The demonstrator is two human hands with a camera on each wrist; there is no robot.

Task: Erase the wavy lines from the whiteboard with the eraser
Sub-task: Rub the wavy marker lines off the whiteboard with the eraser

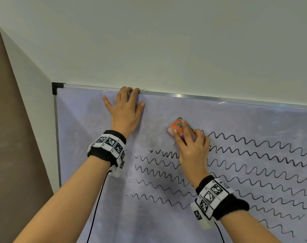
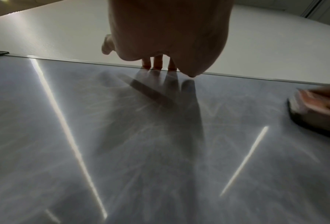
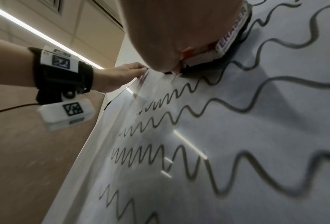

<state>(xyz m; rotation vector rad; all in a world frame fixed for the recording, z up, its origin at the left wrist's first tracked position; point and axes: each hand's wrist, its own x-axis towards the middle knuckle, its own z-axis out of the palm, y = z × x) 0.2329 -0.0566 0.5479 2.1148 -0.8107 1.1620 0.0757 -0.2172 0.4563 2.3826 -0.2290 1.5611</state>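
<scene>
A whiteboard [image 1: 89, 120] hangs on the wall, with several black wavy lines [image 1: 254, 155] across its middle and right. My right hand [image 1: 191, 142] grips an orange and white eraser [image 1: 177, 126] and presses it flat on the board at the left end of the top line. The eraser [image 3: 231, 37] shows a purple label in the right wrist view, with wavy lines [image 3: 160, 124] below it. My left hand [image 1: 124, 109] lies spread against the board near its top edge, fingertips on the frame. In the left wrist view the left hand [image 2: 166, 45] touches the frame and the blurred eraser [image 2: 317, 109] sits at the right.
The board's metal frame has a black corner piece [image 1: 56, 87] at the upper left. A plain white wall [image 1: 166, 41] rises above and a brown panel [image 1: 12, 137] stands to the left. The board's upper left shows grey smears [image 2: 122, 136].
</scene>
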